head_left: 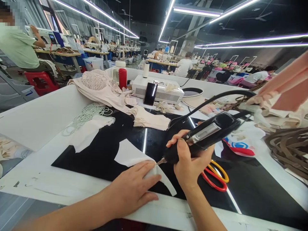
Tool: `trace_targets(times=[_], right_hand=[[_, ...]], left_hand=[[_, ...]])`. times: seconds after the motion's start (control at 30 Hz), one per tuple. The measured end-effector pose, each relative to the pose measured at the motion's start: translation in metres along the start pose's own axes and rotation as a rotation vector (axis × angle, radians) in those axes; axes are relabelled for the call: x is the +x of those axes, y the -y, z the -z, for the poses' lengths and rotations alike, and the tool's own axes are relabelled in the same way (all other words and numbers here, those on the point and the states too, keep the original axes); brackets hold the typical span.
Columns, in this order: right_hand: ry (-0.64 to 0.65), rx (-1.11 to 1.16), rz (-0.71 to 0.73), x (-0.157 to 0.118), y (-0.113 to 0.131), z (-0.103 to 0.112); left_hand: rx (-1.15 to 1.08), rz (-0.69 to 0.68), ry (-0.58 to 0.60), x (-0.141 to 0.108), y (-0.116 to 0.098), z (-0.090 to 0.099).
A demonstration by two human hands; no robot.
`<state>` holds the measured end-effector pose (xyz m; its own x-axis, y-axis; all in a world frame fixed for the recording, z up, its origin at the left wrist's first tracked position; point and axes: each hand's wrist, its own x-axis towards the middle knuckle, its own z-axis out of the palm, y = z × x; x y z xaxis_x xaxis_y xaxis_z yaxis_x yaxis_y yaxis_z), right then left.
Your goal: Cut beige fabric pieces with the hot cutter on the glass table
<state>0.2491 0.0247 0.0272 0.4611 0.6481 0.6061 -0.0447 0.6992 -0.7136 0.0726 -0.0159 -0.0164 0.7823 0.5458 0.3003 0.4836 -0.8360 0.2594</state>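
Note:
A white cut fabric piece lies on the black glossy board, with a narrow strip of it reaching out past my fingers. Spread flat over this fabric, my left hand presses it down with fingers stretched out. My right hand is wrapped around a thick black corded hand tool with a lever on top. Its thin metal tip touches or nearly touches the fabric beside my left fingertips. Scissors with red and yellow handles lie just right of my right wrist, their blades hidden.
Farther back are stacked cream fabric pieces, a phone, a vented white box, a red bottle and a beige bra. Pale green cord lies left, brown strips right. A black cable arches behind the tool. Other people sit at sewing machines.

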Motion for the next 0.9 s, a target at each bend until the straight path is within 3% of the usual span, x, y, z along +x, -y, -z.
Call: trace_targets(times=[0.17, 0.3, 0.6, 0.8, 0.9], right_hand=[[0.001, -0.019, -0.003, 0.010, 0.001, 0.004], [-0.026, -0.013, -0.012, 0.014, 0.014, 0.010], [-0.054, 0.033, -0.108, -0.005, 0.052, 0.026], [-0.028, 0.035, -0.076, -0.014, 0.050, 0.032], [-0.033, 0.035, -0.076, -0.016, 0.046, 0.033]], left_hand=[[0.026, -0.031, -0.004, -0.008, 0.030, 0.011], [0.099, -0.014, 0.083, -0.016, 0.044, 0.011], [0.375, 0.068, 0.198, 0.003, -0.002, 0.002], [0.415, 0.048, 0.298, 0.006, -0.019, 0.004], [0.373, 0.060, 0.265, 0.003, -0.020, 0.006]])
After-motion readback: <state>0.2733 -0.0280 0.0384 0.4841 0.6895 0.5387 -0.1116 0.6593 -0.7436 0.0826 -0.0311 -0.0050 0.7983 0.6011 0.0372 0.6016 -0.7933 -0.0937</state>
